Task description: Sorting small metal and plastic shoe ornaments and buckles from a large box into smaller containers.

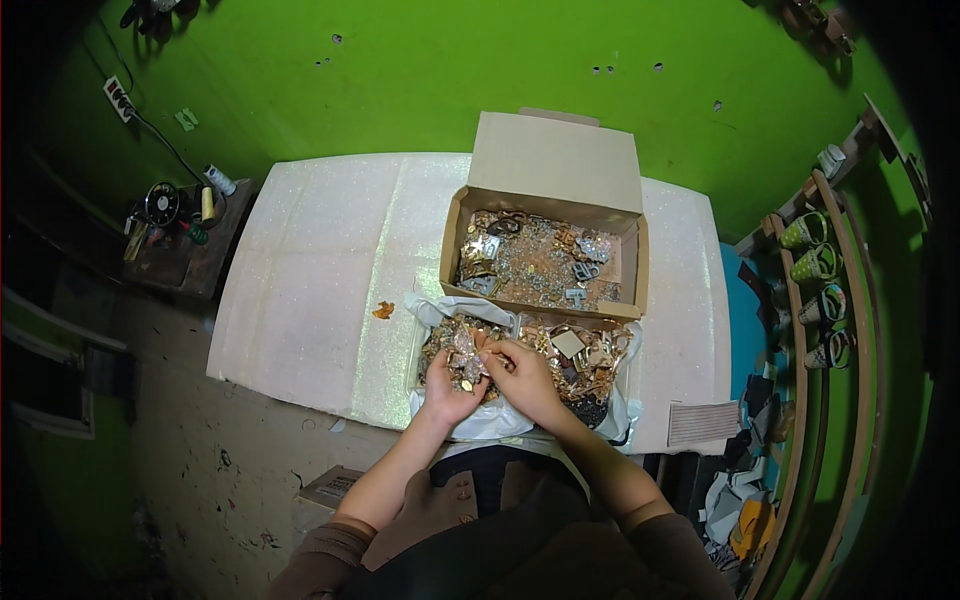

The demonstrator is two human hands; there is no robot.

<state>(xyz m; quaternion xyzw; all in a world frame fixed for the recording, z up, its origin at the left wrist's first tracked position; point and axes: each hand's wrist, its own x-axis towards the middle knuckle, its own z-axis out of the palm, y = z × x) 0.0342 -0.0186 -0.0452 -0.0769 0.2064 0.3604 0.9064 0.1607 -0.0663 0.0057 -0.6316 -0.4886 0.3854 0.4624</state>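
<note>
My left hand (454,392) is turned palm up and cupped around small shiny pieces (466,362), whose exact kind is too small to make out. Against it, my right hand (525,380) pinches with thumb and forefinger at these pieces; what sits between its fingertips is hidden. Both hands are over a white-lined tray (487,428), above its left compartment of small metallic ornaments. In the right compartment lie gold buckle-like fittings (592,368), a pale square piece and dark beads. Behind it stands an open cardboard box (640,262) holding loose beads, buckles and metal ornaments.
A glittery white cover (300,270) spreads over the table. On it are a small orange-brown piece (383,310) and a striped grey sheet (703,423). A sewing machine-like device (162,203) and thread spools stand left. Green shoes (803,231) hang on a wooden rack at right.
</note>
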